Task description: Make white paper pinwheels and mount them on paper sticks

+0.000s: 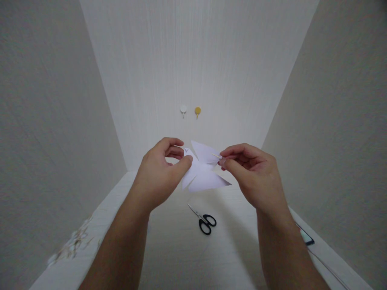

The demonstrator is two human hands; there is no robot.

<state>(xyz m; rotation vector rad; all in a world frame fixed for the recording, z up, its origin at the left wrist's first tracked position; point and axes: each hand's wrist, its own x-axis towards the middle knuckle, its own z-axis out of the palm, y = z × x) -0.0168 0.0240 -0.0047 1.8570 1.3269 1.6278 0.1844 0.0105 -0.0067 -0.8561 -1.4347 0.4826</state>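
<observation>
Left hand [161,171]: grip closed on the folded white paper [203,171], thumb on the near face, fingertips curled behind its 9 o'clock side. Right hand [252,173]: thumb and forefinger pinched together on a thin pale stick [216,156], possibly a toothpick, its free end touching the paper's 3 o'clock edge near the upper flap.

Paper is held in the air above the table [169,249], between the two hands, centre of view. It has several pointed triangular flaps fanning out, pinwheel-like; exact fold count not readable.

Black-handled scissors [203,220] lie on the table at 6 o'clock from the paper, blades shut, well apart from both hands. Scattered small pale bits [74,241] at 8 o'clock on the table edge. A phone-like dark object [305,237] at 4 o'clock, partly behind the right forearm. Two wall hooks [190,110], one white, one yellow, at 12 o'clock.

Judgement: stick work goes best with the left pinch close to the contact point, so the flaps stay stacked, and with the stick kept square to the paper. Slow pressure; thin paper tears easily.
</observation>
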